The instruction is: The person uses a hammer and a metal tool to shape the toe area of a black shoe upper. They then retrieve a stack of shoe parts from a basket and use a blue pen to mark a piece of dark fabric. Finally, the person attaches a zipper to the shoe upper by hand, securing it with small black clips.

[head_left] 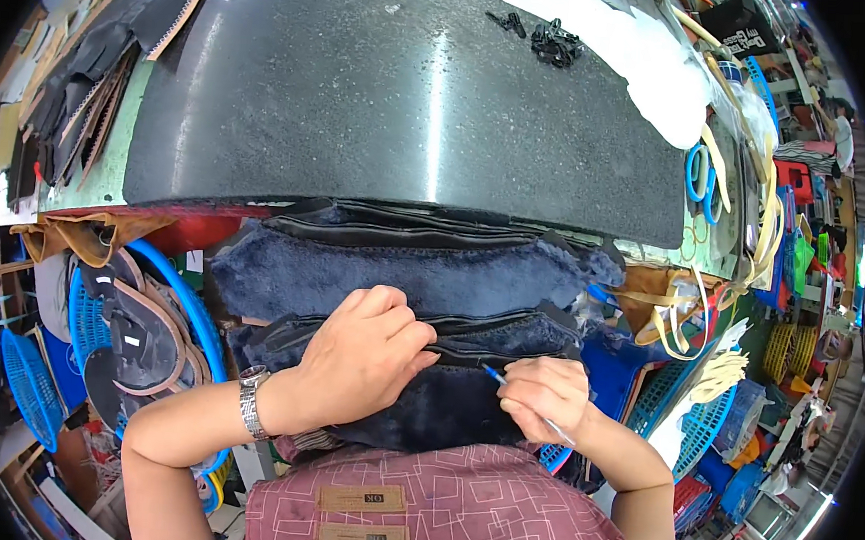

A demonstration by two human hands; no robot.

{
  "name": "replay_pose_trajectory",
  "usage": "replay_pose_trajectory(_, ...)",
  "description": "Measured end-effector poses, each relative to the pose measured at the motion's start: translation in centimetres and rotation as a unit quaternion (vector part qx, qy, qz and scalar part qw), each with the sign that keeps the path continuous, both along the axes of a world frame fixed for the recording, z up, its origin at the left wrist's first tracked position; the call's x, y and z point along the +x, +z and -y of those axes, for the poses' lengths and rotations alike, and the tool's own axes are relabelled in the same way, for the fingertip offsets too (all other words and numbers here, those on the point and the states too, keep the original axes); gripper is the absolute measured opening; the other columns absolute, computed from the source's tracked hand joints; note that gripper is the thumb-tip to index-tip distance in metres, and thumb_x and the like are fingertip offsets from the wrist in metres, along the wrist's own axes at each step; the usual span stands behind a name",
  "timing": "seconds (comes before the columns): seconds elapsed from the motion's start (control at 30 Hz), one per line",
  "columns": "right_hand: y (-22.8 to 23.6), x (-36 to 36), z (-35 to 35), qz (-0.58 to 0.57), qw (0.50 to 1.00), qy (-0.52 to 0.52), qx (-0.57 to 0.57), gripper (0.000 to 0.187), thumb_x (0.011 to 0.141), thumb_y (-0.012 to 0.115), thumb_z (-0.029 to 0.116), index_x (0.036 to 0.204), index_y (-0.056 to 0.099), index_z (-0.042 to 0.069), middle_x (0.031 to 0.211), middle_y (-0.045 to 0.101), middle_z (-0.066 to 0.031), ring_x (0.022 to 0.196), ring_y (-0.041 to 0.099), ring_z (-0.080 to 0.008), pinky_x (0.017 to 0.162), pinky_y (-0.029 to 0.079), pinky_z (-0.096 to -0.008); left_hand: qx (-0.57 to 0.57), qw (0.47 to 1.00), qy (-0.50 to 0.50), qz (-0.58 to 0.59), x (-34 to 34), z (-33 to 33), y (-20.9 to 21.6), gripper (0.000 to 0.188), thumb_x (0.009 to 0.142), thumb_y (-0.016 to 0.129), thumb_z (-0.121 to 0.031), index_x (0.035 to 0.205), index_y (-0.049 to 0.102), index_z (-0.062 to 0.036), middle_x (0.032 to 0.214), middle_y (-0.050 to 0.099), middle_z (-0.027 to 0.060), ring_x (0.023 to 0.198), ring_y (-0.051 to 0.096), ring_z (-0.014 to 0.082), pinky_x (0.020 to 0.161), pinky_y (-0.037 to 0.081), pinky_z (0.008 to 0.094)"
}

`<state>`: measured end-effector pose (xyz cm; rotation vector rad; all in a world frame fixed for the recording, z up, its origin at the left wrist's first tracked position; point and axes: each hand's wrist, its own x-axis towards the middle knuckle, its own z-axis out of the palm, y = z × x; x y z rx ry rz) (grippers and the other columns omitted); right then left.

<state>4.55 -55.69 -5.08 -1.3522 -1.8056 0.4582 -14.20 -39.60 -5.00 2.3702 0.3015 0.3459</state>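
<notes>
My right hand point(546, 396) closes around a slim pen point(492, 374) with a blue tip and a pale shaft. The tip points left at the dark seam of a navy fleece-lined piece point(438, 406) across my lap. On that same seam, the fingers of my left hand point(367, 351) are pinched together at the black edge. Their own grip hides exactly what lies between them. Beyond, a second fleece-lined piece point(402, 278) with black layered edging hangs along the table's front edge. A metal watch point(253, 403) circles my left wrist.
A dark rubber-like mat point(363, 115) covers the table. On it lie a white sheet point(633, 53) and small black parts point(556, 44). Blue-handled scissors point(700, 178) lie at the right. Black cut pieces point(108, 37) are stacked far left. Blue baskets point(185, 298) flank my lap.
</notes>
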Motion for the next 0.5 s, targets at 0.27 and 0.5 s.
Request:
replay_pose_trajectory(0.27,-0.2,0.4,0.0,-0.096,0.995,0.003,-0.005,0.017,0.071,0.07,0.006,0.086,0.061,0.002,0.075,0.063,-0.0104,0.062,0.062,-0.0233,0.053,0.05,-0.0304,0.018,0.999,-0.031,0.002,-0.4,0.4,0.1,0.02,0.069,0.069,-0.012,0.084,0.058,-0.0047,0.076,0.054,0.0072,0.089,0.053,0.027,0.077,0.045,0.0363)
replay_pose_trajectory(0.5,-0.3,-0.2,-3.7,0.015,0.999,0.039,-0.013,0.022,0.067,0.072,0.003,0.087,0.062,0.003,0.081,0.062,-0.0095,0.066,0.061,-0.0224,0.057,0.049,-0.0296,0.043,0.998,-0.029,0.024,-1.6,1.1,-0.4,0.026,0.066,0.072,-0.01,0.088,0.059,-0.0037,0.08,0.057,0.0084,0.093,0.057,0.0287,0.08,0.048,0.0393)
